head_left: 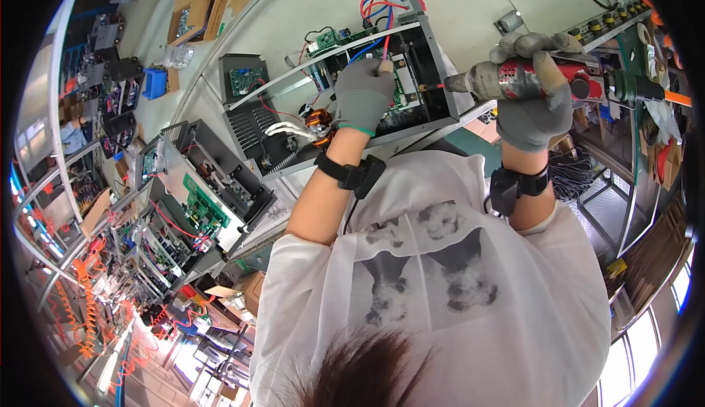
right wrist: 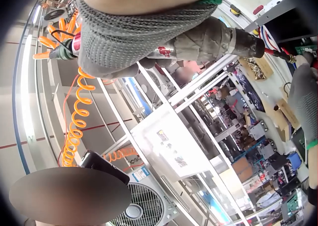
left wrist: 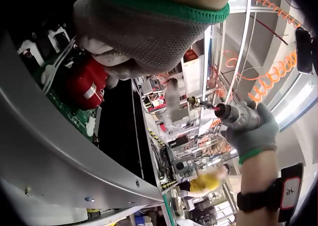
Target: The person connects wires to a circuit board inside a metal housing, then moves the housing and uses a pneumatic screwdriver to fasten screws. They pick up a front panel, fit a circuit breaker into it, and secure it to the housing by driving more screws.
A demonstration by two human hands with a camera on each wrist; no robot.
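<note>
Work at the open enclosure looks to be at an early stage of a fastening step. In the head view the left hand reaches into it from the near side, gloved fingers bent down onto the green circuit board by the red and blue wires. I cannot tell whether they pinch a screw. To the right, the right hand is wrapped firmly round the power screwdriver, its bit aimed left at the enclosure but apart from it. The board and wiring sit inside and the cover is off, so driving seems yet to begin.

From the left wrist, the left hand curls close over a red component behind the grey metal wall. The right hand holds the screwdriver well apart on the far side.

From the right wrist, the right hand grips the screwdriver, an orange coiled hose trailing away. Its tip sits just beside the left hand at the right edge.
</note>
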